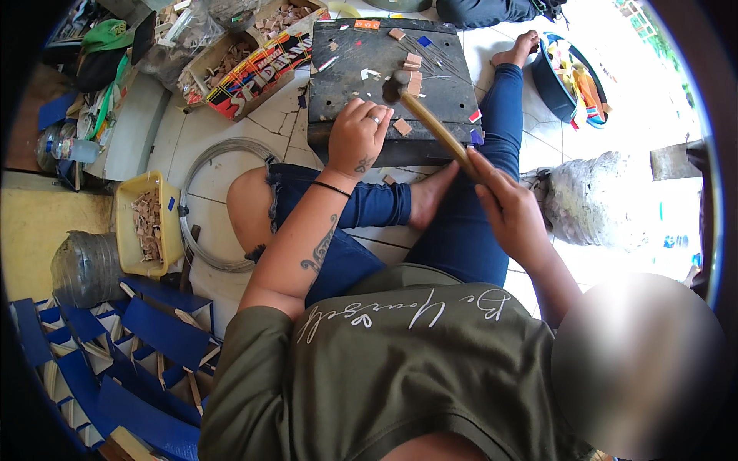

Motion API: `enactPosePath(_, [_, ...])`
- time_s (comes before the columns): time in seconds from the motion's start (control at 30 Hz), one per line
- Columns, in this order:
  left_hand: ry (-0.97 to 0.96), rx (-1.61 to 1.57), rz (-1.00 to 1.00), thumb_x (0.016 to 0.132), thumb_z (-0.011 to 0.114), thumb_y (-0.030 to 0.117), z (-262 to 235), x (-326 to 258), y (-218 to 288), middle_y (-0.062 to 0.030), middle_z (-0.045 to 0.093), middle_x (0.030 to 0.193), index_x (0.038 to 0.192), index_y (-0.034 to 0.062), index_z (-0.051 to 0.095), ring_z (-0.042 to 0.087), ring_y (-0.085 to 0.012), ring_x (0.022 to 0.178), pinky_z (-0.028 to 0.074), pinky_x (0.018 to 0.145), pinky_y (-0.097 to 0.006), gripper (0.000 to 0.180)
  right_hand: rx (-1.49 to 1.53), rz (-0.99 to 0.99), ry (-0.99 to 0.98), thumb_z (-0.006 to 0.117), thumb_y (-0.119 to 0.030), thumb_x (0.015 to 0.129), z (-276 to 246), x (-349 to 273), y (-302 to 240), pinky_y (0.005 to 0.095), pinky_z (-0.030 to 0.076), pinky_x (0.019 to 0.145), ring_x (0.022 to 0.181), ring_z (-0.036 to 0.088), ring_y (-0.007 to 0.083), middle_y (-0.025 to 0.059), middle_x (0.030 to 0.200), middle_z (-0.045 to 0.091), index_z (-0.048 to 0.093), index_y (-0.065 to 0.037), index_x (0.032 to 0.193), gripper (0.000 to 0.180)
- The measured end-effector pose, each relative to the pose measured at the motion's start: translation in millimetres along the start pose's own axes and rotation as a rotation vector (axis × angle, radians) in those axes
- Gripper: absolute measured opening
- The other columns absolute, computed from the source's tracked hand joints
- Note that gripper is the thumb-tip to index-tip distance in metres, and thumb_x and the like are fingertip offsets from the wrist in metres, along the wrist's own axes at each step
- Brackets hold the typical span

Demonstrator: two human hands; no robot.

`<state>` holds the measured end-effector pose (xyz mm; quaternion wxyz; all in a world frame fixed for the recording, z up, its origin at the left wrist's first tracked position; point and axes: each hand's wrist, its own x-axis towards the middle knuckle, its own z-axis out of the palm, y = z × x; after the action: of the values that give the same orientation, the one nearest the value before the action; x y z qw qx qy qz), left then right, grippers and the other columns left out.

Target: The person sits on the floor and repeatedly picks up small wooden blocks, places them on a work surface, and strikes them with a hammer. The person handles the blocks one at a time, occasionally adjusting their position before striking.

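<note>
My right hand (507, 201) is wrapped round the wooden handle of a hammer (437, 123). Its dark metal head hovers over or rests on a black work block (338, 50); I cannot tell which. My left hand (360, 132) is at the block's near side, left of the hammer head, with fingers curled together. Whatever they may pinch is hidden. Close to the hammer lie small wooden pieces (413, 81), some side by side, and a single wooden piece (402, 127) nearer me. Thin metal rods (440, 58) and small paper scraps are scattered across the block's top.
Left of my legs are a wire coil (191, 201) and a yellow basket (123, 230) of wooden pieces. An open cardboard box (261, 73) holds more. Blue box-like frames (165, 326) pile up at lower left. At right stand a dark blue basin (555, 84) with coloured strips and a plastic-wrapped bundle (588, 200).
</note>
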<state>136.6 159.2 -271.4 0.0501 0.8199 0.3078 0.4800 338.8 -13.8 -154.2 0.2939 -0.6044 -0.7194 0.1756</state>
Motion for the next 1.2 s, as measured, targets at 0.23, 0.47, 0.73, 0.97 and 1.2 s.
enactPosePath(0.23, [0.009,-0.002,-0.009,0.086,0.067,0.009,1,-1,0,-0.0086,0.060,0.076,0.079,0.0030,0.064,0.056,-0.0279,0.074,0.048,0.070,-0.038,0.010,0.018,0.025,-0.035,0.055,-0.006,0.095,0,2,-1,0.0398,0.051,0.070,0.078,0.065,0.0349,0.0161,0.094,0.063,0.047,-0.013,0.144,0.051])
enactPosePath(0.47, [0.009,-0.015,-0.007,0.086,0.067,0.009,0,0,1,-0.0079,0.060,0.075,0.080,0.0032,0.064,0.056,-0.0277,0.073,0.048,0.070,-0.038,0.010,-0.022,0.031,-0.069,0.056,-0.004,0.094,1,0,2,0.0402,0.051,0.071,0.078,0.065,0.0349,0.0165,0.094,0.063,0.047,-0.011,0.144,0.052])
enactPosePath(0.73, [0.007,0.007,-0.002,0.087,0.066,0.009,-1,1,1,-0.0071,0.060,0.075,0.080,0.0039,0.063,0.056,-0.0265,0.073,0.048,0.070,-0.038,0.009,-0.030,0.012,-0.032,0.055,-0.004,0.094,0,-2,4,0.0400,0.053,0.072,0.082,0.066,0.0357,0.0178,0.100,0.065,0.046,-0.012,0.145,0.053])
enactPosePath(0.97, [0.007,0.000,-0.004,0.086,0.067,0.008,0,0,1,-0.0070,0.060,0.076,0.081,0.0042,0.063,0.057,-0.0268,0.074,0.049,0.070,-0.038,0.007,0.009,-0.010,-0.050,0.055,-0.005,0.095,6,-1,8,0.0401,0.053,0.075,0.085,0.066,0.0377,0.0188,0.104,0.065,0.046,-0.012,0.145,0.052])
enactPosePath(1.2, [0.007,0.018,0.009,0.086,0.067,0.009,0,0,1,-0.0072,0.061,0.077,0.082,0.0043,0.064,0.057,-0.0274,0.074,0.049,0.070,-0.038,0.007,0.019,0.004,-0.001,0.055,-0.005,0.094,6,-2,7,0.0402,0.053,0.075,0.086,0.066,0.0370,0.0184,0.104,0.065,0.047,-0.012,0.144,0.051])
